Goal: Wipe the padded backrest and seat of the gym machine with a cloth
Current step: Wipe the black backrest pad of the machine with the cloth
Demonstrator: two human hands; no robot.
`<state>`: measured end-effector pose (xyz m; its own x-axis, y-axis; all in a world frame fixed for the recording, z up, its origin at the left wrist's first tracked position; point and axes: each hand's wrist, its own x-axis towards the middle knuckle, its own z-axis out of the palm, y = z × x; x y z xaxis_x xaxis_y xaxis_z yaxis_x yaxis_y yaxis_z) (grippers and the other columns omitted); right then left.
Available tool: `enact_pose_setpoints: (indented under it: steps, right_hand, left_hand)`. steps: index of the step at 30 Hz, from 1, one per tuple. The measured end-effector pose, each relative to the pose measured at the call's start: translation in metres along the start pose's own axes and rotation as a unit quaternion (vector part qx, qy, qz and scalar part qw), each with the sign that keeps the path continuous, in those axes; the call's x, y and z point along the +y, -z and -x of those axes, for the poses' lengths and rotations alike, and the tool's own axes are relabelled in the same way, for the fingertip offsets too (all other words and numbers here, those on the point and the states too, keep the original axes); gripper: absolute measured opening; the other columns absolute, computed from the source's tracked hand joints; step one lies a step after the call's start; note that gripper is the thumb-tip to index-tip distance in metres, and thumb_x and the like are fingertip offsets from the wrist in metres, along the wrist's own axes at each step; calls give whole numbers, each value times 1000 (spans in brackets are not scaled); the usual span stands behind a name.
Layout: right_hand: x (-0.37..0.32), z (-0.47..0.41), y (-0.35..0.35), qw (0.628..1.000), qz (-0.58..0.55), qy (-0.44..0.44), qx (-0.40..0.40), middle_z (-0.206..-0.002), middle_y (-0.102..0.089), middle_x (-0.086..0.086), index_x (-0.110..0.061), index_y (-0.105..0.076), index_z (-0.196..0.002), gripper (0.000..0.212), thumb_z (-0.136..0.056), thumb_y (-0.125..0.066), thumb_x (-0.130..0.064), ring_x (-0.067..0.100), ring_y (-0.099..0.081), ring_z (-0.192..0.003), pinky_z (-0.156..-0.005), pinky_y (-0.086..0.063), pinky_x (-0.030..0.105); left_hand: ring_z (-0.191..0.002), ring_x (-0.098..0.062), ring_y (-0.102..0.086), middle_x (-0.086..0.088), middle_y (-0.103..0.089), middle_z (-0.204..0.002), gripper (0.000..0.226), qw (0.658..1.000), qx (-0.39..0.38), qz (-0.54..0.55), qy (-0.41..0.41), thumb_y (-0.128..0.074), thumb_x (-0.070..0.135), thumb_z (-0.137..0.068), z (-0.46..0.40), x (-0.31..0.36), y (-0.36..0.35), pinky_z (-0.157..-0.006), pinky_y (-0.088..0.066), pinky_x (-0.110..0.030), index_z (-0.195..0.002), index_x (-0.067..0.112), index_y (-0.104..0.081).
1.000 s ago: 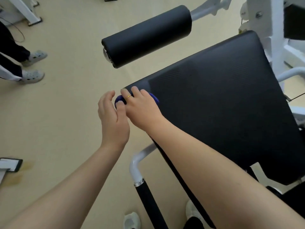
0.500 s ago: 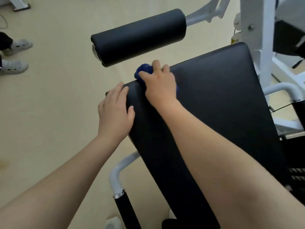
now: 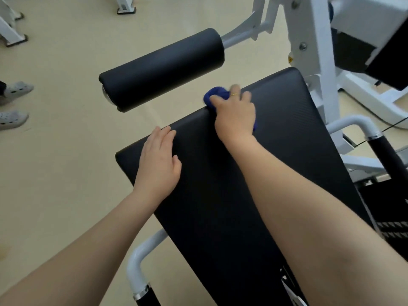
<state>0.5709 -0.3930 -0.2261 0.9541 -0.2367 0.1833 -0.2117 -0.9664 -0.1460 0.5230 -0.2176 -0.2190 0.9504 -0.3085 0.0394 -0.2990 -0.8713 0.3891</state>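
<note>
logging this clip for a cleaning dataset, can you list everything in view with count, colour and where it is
pad: 1, black, large flat cushion running from the centre to the bottom of the view
roller: 1, black, padded cylinder above and left of the pad
cloth: 1, blue, bunched at the pad's top edge
frame: 1, white metal, upper right behind the pad
handles: 2, white tube with black grips, one lower left, one at right
machine feet: several, white, top left on the floor
shoes: 2, grey, left edge, another person's
floor: beige, all around
ring: 1, gold, on a right finger
left hand: flat on the pad
right hand: grips the cloth
</note>
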Motion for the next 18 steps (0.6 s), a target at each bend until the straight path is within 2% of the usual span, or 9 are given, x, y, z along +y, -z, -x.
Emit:
enact_pose_setpoints:
  steps: [2,3,4,8,13,15,18]
  right_hand:
    - [1,7,-3,996,11,94,-4,-140,-33,14,-23,-47,-128,38,-91,-40,-12,35,-40,-111,-73,-28,35]
    - [7,6,-2,994,14,108,-7,-140,-34,14,-24,-45,-129,40,-92,-40,-12,35,-40,-112,-74,-29,35]
    - [18,1,-2,996,20,91,-4,-138,-35,14,-26,-45,-129,40,-92,-40,-13,35,-40,-111,-75,-31,36]
    - [88,-32,6,996,24,-84,-7,-139,-35,14,-29,-48,-126,41,-90,-40,-10,36,-39,-114,-85,-35,40]
    - [145,-46,12,981,-16,-192,-33,-145,-27,15,-30,-44,-127,45,-89,-42,-6,37,-32,-123,-97,-32,42]
    - [138,-43,8,979,-37,-197,-32,-147,-24,16,-29,-38,-133,52,-88,-45,-5,37,-33,-121,-96,-33,42]
    - [130,-37,-2,992,-20,-119,-30,-149,-20,19,-31,-28,-142,64,-88,-49,-6,39,-34,-121,-92,-38,43]
  left_hand:
    - [-143,-20,-15,-8,-28,-151,54,1000,-1,10,-3,-47,8,-90,-9,13,-2,-117,-10,-33,-141,6,-32]
    - [-143,-20,-14,-8,-27,-152,54,1000,-3,13,-9,-47,9,-90,-14,20,-3,-116,-9,-32,-142,7,-31]
    - [-143,-20,-14,-8,-27,-152,54,1000,-7,13,-20,-47,9,-90,-18,27,-5,-116,-8,-31,-142,7,-31]
    - [-143,-22,-16,-9,-28,-152,54,996,-22,-16,-85,-48,10,-89,-31,45,-17,-115,-7,-29,-141,6,-32]
    - [-144,-21,-13,-8,-25,-153,55,992,-41,-32,-111,-48,12,-91,-48,66,-29,-115,-6,-31,-142,6,-30]
    - [-144,-22,-13,-8,-25,-153,56,991,-48,-27,-118,-48,13,-91,-56,79,-33,-116,-7,-33,-142,6,-30]
    - [-144,-24,-14,-10,-25,-153,58,985,-60,-58,-150,-50,15,-90,-67,97,-45,-117,-8,-34,-143,6,-28]
